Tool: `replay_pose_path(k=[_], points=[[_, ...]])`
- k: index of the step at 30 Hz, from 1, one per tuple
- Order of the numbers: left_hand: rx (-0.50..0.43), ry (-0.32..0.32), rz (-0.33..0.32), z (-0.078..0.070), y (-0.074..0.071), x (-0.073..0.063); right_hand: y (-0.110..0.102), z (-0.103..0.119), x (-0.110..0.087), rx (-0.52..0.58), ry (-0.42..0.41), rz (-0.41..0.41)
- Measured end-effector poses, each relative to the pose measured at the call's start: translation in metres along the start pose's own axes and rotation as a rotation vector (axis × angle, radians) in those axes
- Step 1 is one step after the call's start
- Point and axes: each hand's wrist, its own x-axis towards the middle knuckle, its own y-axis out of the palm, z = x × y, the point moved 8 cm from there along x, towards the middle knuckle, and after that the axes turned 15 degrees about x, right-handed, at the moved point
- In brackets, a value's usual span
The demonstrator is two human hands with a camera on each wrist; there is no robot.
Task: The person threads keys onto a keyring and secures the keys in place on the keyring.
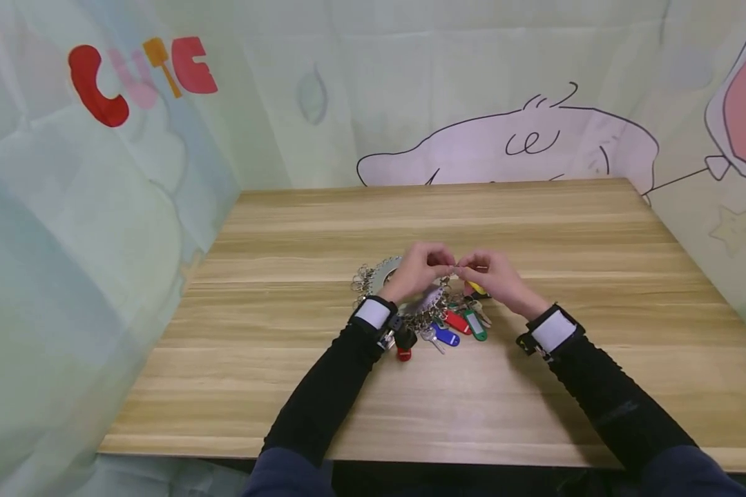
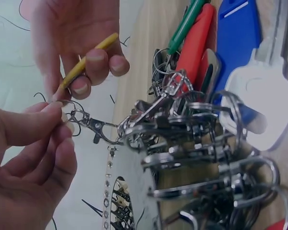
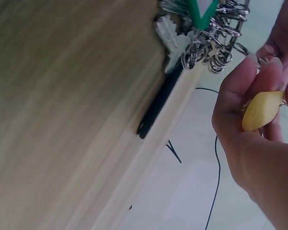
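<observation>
A flat metal key holder (image 1: pixel 379 275) fringed with several snap clips and split rings is partly behind my left hand (image 1: pixel 418 270). In the left wrist view, the thumb and fingers of that hand pinch a split ring (image 2: pixel 75 103) joined to one metal clip (image 2: pixel 97 126). My right hand (image 1: pixel 499 277) meets it at the fingertips. In its fingers it holds a yellow key tag (image 3: pixel 263 110), whose end by the ring is hidden by the fingers.
Around the holder's near side lie a red key tag (image 1: pixel 457 322), a green key tag (image 1: pixel 475 325), a blue key tag (image 1: pixel 445 335), a silver key (image 1: pixel 434 339) and a second red tag (image 1: pixel 404 354). A black tag (image 3: pixel 156 108) shows in the right wrist view. The wooden table (image 1: pixel 255 373) meets printed cloth behind.
</observation>
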Motion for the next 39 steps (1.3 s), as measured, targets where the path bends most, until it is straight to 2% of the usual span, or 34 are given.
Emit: replay_pose_path(k=[9,14,18,30,39], points=[[-0.003,-0.023,0.048,0.000,0.005,-0.003,0.004,0.000,0.000,0.005,-0.066,0.042],[0.030,-0.049,0.071,0.002,0.006,-0.006,0.004,0.001,0.000,0.007,-0.101,0.036],[0.018,-0.036,0.079,0.002,0.006,-0.007,0.004,0.000,-0.001,-0.002,-0.107,0.029],[0.024,-0.068,-0.008,0.009,0.004,-0.010,0.010,-0.005,-0.004,0.044,-0.051,0.076],[0.006,-0.019,-0.039,0.004,0.003,-0.009,0.010,-0.004,-0.006,0.081,-0.005,0.100]])
